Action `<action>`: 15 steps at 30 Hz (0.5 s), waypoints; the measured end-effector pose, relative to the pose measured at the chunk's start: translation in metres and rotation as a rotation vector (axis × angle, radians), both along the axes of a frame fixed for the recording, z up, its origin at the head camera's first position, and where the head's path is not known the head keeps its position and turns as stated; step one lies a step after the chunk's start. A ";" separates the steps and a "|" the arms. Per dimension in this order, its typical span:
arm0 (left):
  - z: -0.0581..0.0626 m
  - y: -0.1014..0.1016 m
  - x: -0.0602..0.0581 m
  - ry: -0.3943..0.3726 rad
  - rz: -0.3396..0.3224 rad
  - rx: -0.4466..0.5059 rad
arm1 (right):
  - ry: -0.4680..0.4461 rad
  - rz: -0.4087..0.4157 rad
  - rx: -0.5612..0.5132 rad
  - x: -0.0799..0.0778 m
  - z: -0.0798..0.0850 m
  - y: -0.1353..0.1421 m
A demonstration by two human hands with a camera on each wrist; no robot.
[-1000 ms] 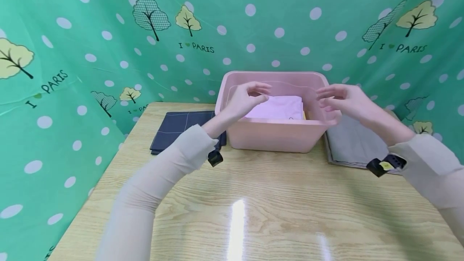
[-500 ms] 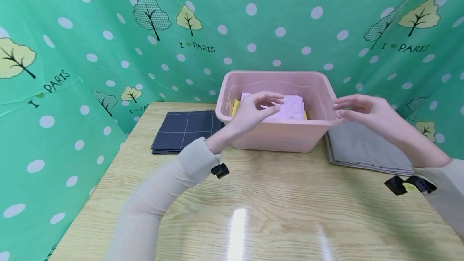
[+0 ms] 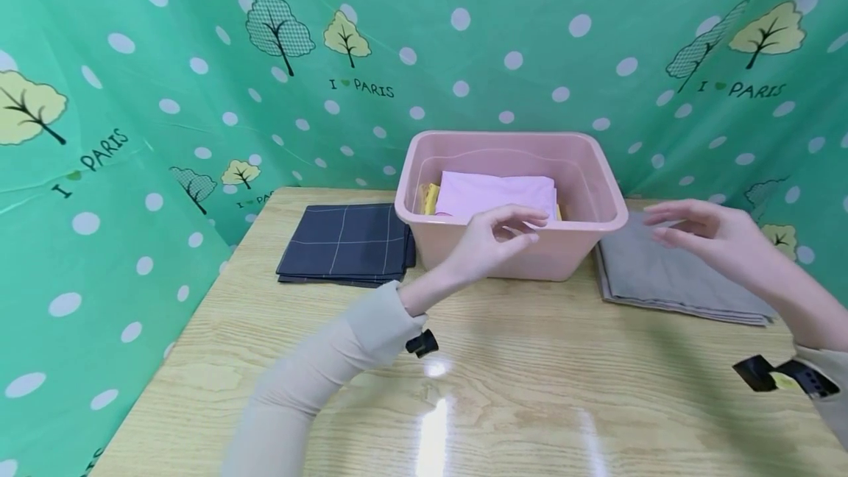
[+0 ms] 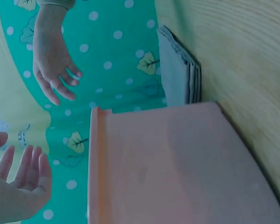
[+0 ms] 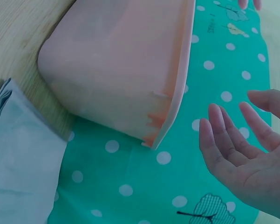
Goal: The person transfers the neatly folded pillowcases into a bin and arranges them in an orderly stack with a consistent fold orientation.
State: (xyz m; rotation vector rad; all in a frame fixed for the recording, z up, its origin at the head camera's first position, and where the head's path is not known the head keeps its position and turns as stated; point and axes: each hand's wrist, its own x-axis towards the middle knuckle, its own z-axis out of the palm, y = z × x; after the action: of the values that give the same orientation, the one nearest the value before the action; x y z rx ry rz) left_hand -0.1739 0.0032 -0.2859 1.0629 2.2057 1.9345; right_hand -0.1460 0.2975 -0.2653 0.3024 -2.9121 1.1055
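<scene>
My left hand (image 3: 493, 241) hovers in front of the pink bin (image 3: 503, 247), its fingers loosely bent and nothing between them. To the right of the bin, my right hand (image 3: 712, 230) hangs over a folded grey cloth (image 3: 662, 271), also holding nothing. A folded lilac cloth (image 3: 493, 193) lies inside the bin, with a yellow item (image 3: 431, 199) showing beneath its left edge. In the right wrist view the right hand (image 5: 251, 154) has its fingers spread loosely, apart from the bin (image 5: 116, 60). The left hand (image 4: 23, 186) looks similarly relaxed in the left wrist view.
A folded dark navy cloth with a white grid (image 3: 341, 241) lies left of the bin on the wooden table (image 3: 530, 381). Green dotted curtain (image 3: 457, 43) hangs behind the bin and along the left side.
Both hands have moved back toward me and to the right, the right one away from the bin's right side. More of the lilac cloth and the navy cloth now shows.
</scene>
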 end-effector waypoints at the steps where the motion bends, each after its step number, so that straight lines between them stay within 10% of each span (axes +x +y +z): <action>1: -0.002 0.002 0.001 -0.006 0.001 0.004 | 0.005 -0.002 0.003 0.001 -0.001 0.002; 15: -0.007 0.020 0.028 -0.044 0.032 0.014 | -0.010 -0.083 0.012 0.014 -0.028 0.031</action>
State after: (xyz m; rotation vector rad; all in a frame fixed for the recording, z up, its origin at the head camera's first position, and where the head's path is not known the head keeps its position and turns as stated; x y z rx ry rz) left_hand -0.1460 0.0235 -0.2926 0.9828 2.2025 1.9687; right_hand -0.1322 0.3283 -0.2929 0.1753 -2.9119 1.0811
